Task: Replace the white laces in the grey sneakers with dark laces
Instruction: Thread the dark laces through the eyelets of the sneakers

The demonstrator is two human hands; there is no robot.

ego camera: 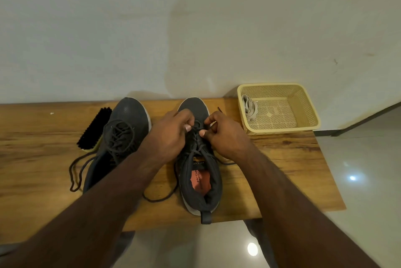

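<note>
Two grey sneakers stand side by side on the wooden bench [282,155] in your head view, toes toward the wall. The left sneaker [121,137] already carries a dark lace [74,172], threaded through its eyelets, with loose ends trailing off its left side onto the wood. The right sneaker [200,172] sits under both of your hands, heel nearest you, its orange insole label showing in the opening.

Your left hand [171,131] is over the upper eyelets of the right sneaker, fingers curled, thumb and forefinger pinching the second dark lace [160,197]. Your right hand [223,133] faces it from the other side, fingers likewise curled and pinching the same lace just above the tongue. The two hands nearly touch at the fingertips. Slack from this lace loops out onto the bench to the left of the shoe, and another strand lies to the right under your right wrist; its tip pokes out beyond your right hand near the toe.

A black-bristled shoe brush [94,128] lies against the left sneaker's outer side. At the bench's far right end sits a cream plastic basket [308,113], and the white laces [249,107] lie bundled in its left corner.
</note>
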